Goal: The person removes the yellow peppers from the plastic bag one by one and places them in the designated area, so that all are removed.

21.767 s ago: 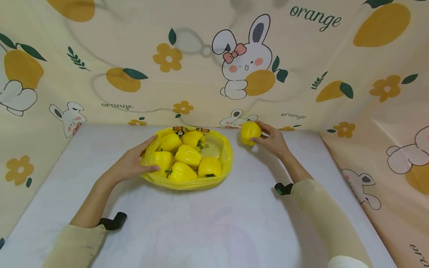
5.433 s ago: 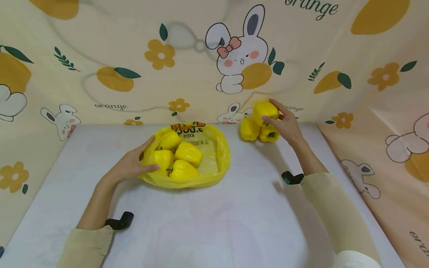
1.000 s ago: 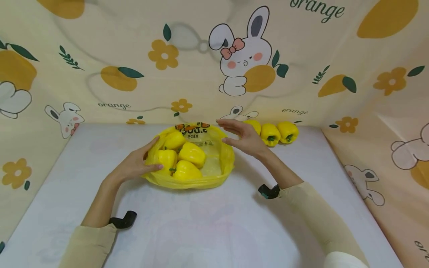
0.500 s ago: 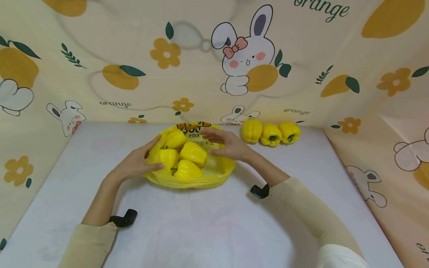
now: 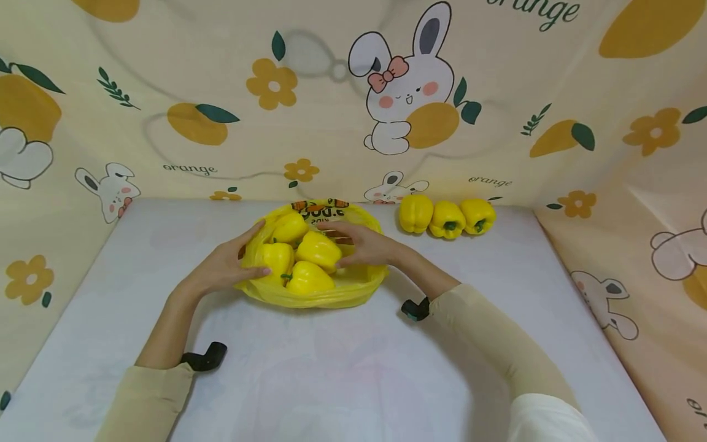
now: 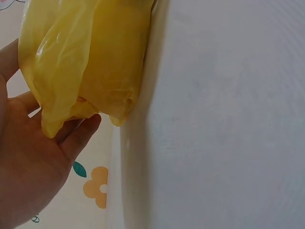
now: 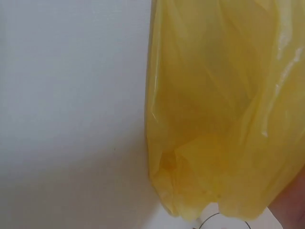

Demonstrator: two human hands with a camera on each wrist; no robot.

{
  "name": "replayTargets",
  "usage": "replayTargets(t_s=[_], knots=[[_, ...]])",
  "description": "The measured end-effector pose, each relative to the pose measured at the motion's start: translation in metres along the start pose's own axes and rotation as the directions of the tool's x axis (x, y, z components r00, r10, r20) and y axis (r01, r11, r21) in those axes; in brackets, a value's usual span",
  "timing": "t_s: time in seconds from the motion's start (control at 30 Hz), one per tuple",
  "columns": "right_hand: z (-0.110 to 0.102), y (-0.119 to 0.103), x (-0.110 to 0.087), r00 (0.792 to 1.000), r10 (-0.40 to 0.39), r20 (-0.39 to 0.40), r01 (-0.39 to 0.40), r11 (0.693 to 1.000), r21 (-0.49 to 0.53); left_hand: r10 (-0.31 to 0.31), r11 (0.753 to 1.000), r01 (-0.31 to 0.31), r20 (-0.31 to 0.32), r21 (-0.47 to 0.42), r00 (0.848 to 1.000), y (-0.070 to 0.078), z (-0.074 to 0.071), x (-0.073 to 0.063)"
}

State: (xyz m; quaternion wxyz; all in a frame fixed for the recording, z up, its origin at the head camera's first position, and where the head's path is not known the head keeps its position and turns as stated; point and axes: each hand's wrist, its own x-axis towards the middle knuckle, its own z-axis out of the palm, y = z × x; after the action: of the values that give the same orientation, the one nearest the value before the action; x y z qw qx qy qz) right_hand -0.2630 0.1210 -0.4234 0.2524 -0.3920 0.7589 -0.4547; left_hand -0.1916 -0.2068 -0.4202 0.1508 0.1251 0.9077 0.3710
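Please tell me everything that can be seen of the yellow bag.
The yellow bag looks like thin, glossy, translucent plastic with creased sides. It sits on the white table, its wide mouth facing up, dark lettering partly visible at the back. Four yellow peppers lie inside. The left hand holds its left side; the right hand is inside.

On the patterned backdrop cloth [image 5: 221, 49], the word "orange" repeats in dark cursive: a small, whole one [image 5: 190, 169] toward the left, another [image 5: 490, 181] near the right, and a larger one [image 5: 533, 11] cut by the top edge. At the lower right only its first letters, "or" [image 5: 697, 406], show. Inside the yellow plastic bag [image 5: 315, 301], bold black lettering [image 5: 323, 212] runs mirrored, its full wording unclear; the smaller line beneath, partly hidden, seems to be "KIDS" reversed
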Motion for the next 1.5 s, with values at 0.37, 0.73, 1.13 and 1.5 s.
replayTargets(t_s=[0.37,0.73,1.13,1.5], knots=[[0.010,0.004,0.007,0.994,0.106,0.012,-0.101,0.967,-0.233,-0.007,1.000,0.007,0.013,0.001,1.000,0.000,0.000,0.002],[0.012,0.001,0.007,0.993,0.111,-0.037,-0.115,0.986,-0.123,-0.018,1.000,0.018,0.016,0.014,1.000,0.001,0.000,0.001],[0.006,-0.016,-0.012,0.964,0.089,-0.252,-0.093,0.996,-0.004,-0.010,1.000,0.009,0.011,0.008,1.000,-0.001,0.001,0.000],[-0.005,-0.019,-0.034,0.928,0.016,-0.372,-0.030,0.999,-0.032,0.007,1.000,-0.007,0.001,0.010,1.000,-0.001,-0.001,0.002]])
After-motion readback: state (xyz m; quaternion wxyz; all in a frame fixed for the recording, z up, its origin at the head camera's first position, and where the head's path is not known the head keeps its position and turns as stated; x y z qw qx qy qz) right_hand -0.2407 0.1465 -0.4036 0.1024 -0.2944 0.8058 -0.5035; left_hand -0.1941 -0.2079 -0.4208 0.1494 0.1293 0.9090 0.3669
